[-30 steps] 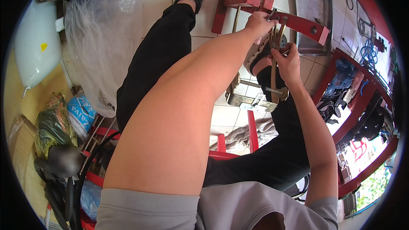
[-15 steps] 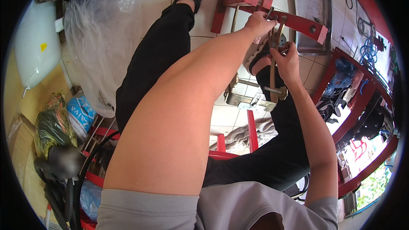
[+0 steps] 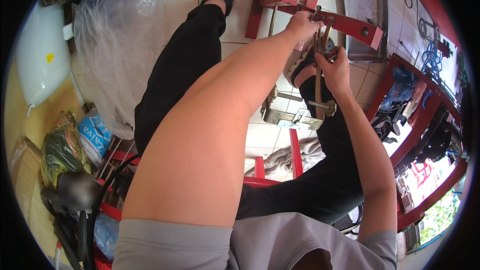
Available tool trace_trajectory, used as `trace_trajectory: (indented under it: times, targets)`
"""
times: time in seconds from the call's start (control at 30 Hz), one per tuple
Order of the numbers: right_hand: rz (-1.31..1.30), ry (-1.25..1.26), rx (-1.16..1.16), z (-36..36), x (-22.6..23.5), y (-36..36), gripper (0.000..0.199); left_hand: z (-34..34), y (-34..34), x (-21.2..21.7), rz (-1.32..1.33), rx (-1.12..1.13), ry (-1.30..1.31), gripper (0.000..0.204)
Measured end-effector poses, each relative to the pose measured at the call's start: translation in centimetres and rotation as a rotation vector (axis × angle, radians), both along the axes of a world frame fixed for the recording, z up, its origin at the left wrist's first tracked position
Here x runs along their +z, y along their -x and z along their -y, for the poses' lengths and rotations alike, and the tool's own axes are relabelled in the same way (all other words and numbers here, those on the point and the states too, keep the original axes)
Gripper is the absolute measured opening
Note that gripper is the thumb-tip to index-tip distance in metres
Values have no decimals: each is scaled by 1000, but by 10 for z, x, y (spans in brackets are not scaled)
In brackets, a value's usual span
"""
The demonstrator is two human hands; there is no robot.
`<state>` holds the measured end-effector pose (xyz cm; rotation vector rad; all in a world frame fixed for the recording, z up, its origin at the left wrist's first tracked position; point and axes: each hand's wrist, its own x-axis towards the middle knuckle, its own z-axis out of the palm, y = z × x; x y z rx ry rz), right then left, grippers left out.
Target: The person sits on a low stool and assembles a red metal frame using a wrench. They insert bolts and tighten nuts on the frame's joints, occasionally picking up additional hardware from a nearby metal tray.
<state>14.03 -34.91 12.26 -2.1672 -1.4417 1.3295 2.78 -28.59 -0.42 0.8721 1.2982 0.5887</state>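
A worn metal bracket assembly (image 3: 292, 118) with long flat bars hangs by a red steel stand (image 3: 356, 30) between my legs. At the stand's crossbar my left hand (image 3: 302, 28) is closed, its fingertips around a short metal pin (image 3: 317, 12) beside a bar's upper end. Just below and to the right, my right hand (image 3: 336, 72) is closed in a pinch on a dark metal tool that looks like pliers (image 3: 322, 49), partly hidden by the fingers. A round-edged knob (image 3: 330, 108) on a threaded rod sits at the bracket's lower right.
Beyond the stand lies a grey metal tray (image 3: 367, 0) on the tiles. Clear plastic sheeting (image 3: 117, 35) and a white container (image 3: 44, 52) stand left. A red rack (image 3: 425, 120) with parts is at right. Behind the bracket, a grey cloth (image 3: 305, 157) lies near red bars.
The pin at my left fingertips stands more upright, and that hand has shifted slightly. My right hand stays beside the bar with a small move upward. The whole view has shifted a little.
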Motion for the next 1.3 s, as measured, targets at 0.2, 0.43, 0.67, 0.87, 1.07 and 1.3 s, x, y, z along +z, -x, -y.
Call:
trace_trajectory:
  times: [0.2, 0.43, 0.67, 0.87, 1.07, 1.3]
  targets:
    - [-92, 102, -51, -3, -2, -3, 32, 1, 2, -4, -36, -28, -62, 32]
    - [-299, 182, -331, -2, -12, -15, 34, 3, 2, 5, 87, 35, 56, 36]
    - [-278, 154, -234, 1, -10, -28, 37, 6, 3, 11, 204, 96, 106, 30]
    - [-252, 76, -94, 9, -8, -30, 34, 6, 6, 19, 84, 38, -3, 30]
    - [-360, 27, -140, 12, -17, -38, 35, 2, 4, 12, 109, 37, 36, 27]
    - [-491, 74, -218, 7, -14, -38, 30, -1, 9, 36, 41, -44, 149, 26]
